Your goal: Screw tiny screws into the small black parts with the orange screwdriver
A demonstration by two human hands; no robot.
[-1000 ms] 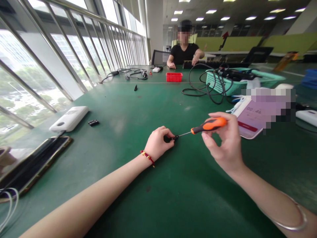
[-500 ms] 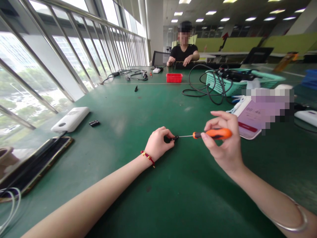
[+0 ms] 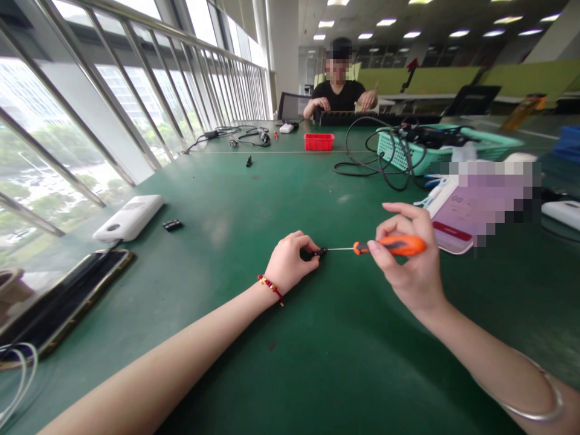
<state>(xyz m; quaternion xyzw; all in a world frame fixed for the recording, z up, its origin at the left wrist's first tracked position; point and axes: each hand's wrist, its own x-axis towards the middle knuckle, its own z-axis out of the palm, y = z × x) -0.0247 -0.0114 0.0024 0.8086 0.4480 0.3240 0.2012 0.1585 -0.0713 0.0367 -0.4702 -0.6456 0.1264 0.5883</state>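
Between thumb and fingers, my left hand (image 3: 292,260) pinches a small black part (image 3: 321,252) just above the green table (image 3: 290,374). Most of that part is covered by my fingers, so its kind cannot be made out. My right hand (image 3: 414,263) is closed round the handle of an orange and black screwdriver (image 3: 401,245). The screwdriver lies nearly level, and its thin metal shaft points left, with the tip meeting the small black part.
A white power bank (image 3: 131,217), a small black piece (image 3: 173,225) and a dark phone (image 3: 67,296) lie left. Farther back are a red tray (image 3: 318,142) and a teal basket (image 3: 399,154) with cables. A pink-screened phone (image 3: 457,223) stands right. A person (image 3: 338,93) sits opposite.
My hands, the small black part and the screwdriver keep almost the same place. Across the table, the person's hands have moved apart, one of them raised on the right.
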